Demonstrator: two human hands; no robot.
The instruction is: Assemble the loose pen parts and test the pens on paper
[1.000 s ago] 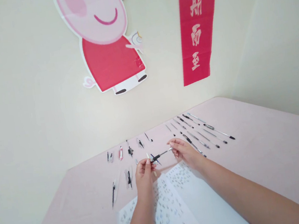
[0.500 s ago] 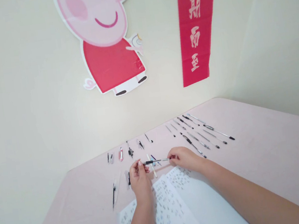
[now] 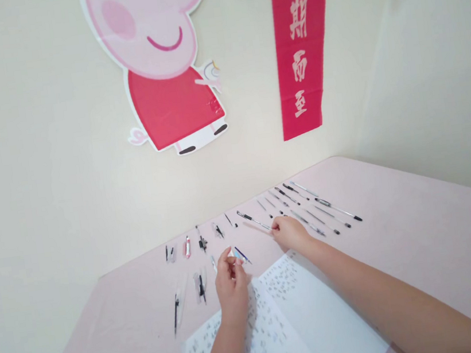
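Note:
My right hand (image 3: pixel 288 232) reaches to the far side of the pink table (image 3: pixel 422 244) and pinches the near end of a clear pen with a black grip (image 3: pixel 250 219). The pen lies low over the table, at the left end of a row of pens (image 3: pixel 309 208). Closer in, my left hand (image 3: pixel 231 284) hovers over the top edge of a written sheet (image 3: pixel 280 321), fingers loosely apart with nothing visible in them. A short blue pen piece (image 3: pixel 241 254) lies just beyond its fingertips.
Small pen caps and parts (image 3: pixel 188 246) lie in a line near the wall, and two more pieces (image 3: pixel 188 298) sit left of my left hand. A cartoon pig cut-out (image 3: pixel 164 64) and a red banner (image 3: pixel 299 46) hang on the wall.
My left hand let go of the pen and drew back. My right hand carried the pen away from me to the row of pens. The camera tilted slightly down.

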